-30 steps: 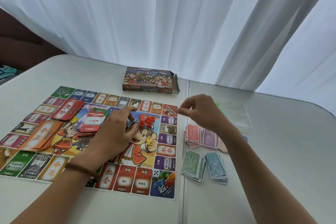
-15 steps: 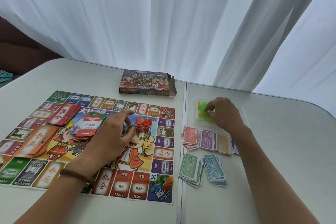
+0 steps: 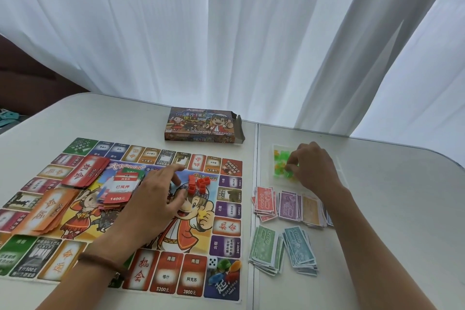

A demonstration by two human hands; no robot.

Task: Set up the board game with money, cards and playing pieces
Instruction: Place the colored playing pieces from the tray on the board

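Observation:
The colourful game board [image 3: 227,212] lies flat on the left half of the table. My left hand [image 3: 153,199] rests on its middle with fingers spread, beside a small cluster of red plastic houses [image 3: 198,182]. My right hand [image 3: 313,167] reaches into a clear bag of green and yellow plastic pieces [image 3: 283,165], fingertips pinching among them. Red cards [image 3: 85,171], orange cards [image 3: 49,209] and a pile of property cards [image 3: 120,187] lie on the board. Stacks of paper money [image 3: 284,226] lie right of the board. A die [image 3: 212,262] and coloured pawns [image 3: 227,270] sit on the start corner.
The open game box [image 3: 201,126] stands at the back of the table near the white curtain [image 3: 226,33]. A seam [image 3: 254,209] splits the table between board and money. The right part of the table [image 3: 402,209] is bare.
My right hand moved from above the board's right edge back to the clear bag and now picks among the green and yellow pieces. My left hand stays on the board.

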